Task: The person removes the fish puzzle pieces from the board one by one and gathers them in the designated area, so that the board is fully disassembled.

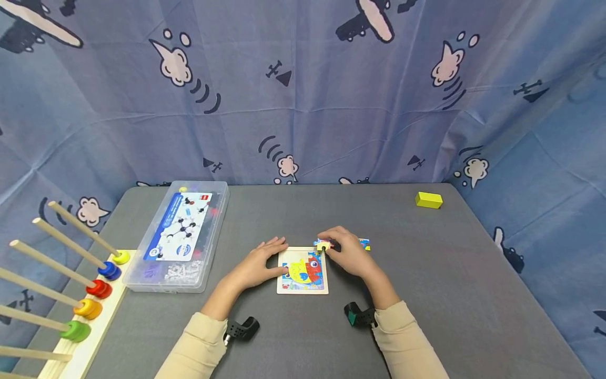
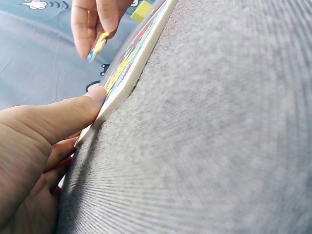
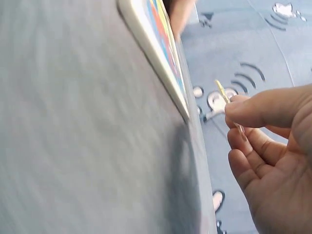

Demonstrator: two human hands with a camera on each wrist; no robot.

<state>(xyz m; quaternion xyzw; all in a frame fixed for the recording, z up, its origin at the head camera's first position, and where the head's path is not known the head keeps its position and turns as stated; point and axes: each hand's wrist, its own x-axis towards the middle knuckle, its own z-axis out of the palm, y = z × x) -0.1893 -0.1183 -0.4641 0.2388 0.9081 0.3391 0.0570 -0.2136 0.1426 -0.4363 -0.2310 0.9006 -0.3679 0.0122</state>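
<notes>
A square wooden puzzle board [image 1: 303, 290] with a yellow and red fish picture lies on the table. My left hand [image 1: 258, 267] rests at its left side, the fairly straight thumb [image 2: 95, 100] pressing on the edge and the fingers spread towards the top left corner. Over the board's top right corner, my right hand [image 1: 349, 251] pinches a small puzzle piece [image 1: 323, 246] between thumb and fingertips. The piece [image 3: 223, 91] is held tilted, apart from the board, in the right wrist view. Another blue and yellow puzzle piece [image 1: 365, 243] lies beyond the right hand, partly hidden.
A lidded clear plastic box [image 1: 213, 252] with a molecule label stands at the left. Left of it is a wooden peg rack [image 1: 113, 295] with coloured rings. A yellow block [image 1: 428, 200] sits at the far right, and a patterned curtain [image 1: 303, 131] hangs behind the table.
</notes>
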